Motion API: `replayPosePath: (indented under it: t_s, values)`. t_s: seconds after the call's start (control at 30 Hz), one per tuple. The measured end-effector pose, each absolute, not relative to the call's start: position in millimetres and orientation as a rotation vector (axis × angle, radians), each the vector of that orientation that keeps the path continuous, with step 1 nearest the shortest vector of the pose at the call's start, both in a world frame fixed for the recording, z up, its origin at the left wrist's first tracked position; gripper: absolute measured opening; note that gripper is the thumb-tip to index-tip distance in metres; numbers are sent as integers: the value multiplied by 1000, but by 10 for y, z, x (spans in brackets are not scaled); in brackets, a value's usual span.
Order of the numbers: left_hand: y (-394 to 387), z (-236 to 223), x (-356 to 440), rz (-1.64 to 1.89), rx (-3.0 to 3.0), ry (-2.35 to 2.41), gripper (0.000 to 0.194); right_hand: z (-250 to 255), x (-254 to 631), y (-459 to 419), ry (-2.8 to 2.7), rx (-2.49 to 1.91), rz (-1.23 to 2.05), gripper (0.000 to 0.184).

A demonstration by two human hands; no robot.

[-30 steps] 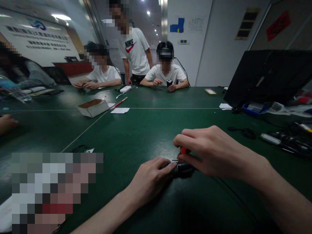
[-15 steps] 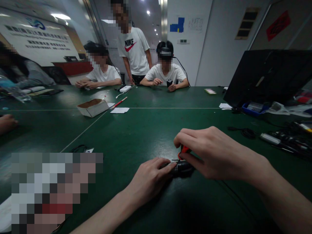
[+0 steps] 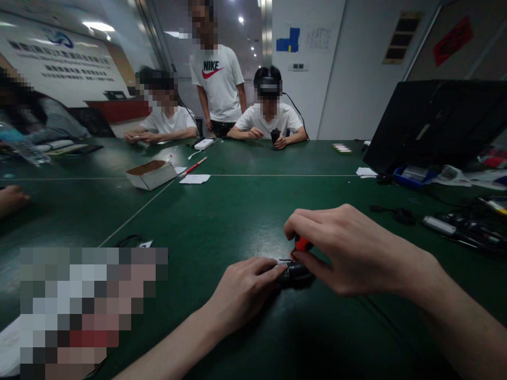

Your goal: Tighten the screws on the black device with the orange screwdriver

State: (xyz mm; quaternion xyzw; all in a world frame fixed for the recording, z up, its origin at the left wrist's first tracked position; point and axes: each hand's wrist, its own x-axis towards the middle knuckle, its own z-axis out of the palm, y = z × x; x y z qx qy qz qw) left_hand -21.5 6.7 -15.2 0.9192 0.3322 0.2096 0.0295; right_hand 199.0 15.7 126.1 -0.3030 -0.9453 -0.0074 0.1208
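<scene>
On the green table (image 3: 237, 211), my left hand (image 3: 247, 282) is closed on a glossy black device (image 3: 298, 271) lying flat in front of me. Its fingers press the device's left end, and its exact kind is not clear. My right hand (image 3: 336, 248) is bent above the device's right part, thumb and fingers pinching a short orange-and-black handle (image 3: 303, 243) that looks like a screwdriver's. The handle points down at the device; its lower tip is too small to make out. A thin dark cord (image 3: 380, 311) runs from near the device toward the lower right.
An open cardboard box (image 3: 152, 177), a red pen (image 3: 196, 165) and white paper (image 3: 195, 179) lie farther left. A black monitor (image 3: 435, 124), blue tray (image 3: 414, 177) and dark cables (image 3: 400, 215) are at right. Several people sit or stand around the table; one person's hand (image 3: 13, 199) shows at left.
The orange-and-black handle has turned slightly in my right fingers, showing more of its orange end. My left hand stays in place on the black device.
</scene>
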Motion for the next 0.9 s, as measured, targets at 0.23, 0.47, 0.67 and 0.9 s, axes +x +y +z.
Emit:
replayPosePath:
  t_s: [0.23, 0.47, 0.67, 0.9]
  values:
    - [55, -122, -212, 637, 2820, 1027, 32, 1235, 1998, 166, -2754, -818, -128, 7]
    - [63, -172, -228, 638, 2827, 1032, 31, 1242, 1981, 173, -2763, -811, -163, 15]
    - [54, -124, -220, 644, 2842, 1021, 32, 1259, 1978, 146, -2769, -834, 20, 13]
    - [49, -104, -213, 632, 2831, 1036, 30, 1230, 1982, 188, -2744, -829, -195, 11]
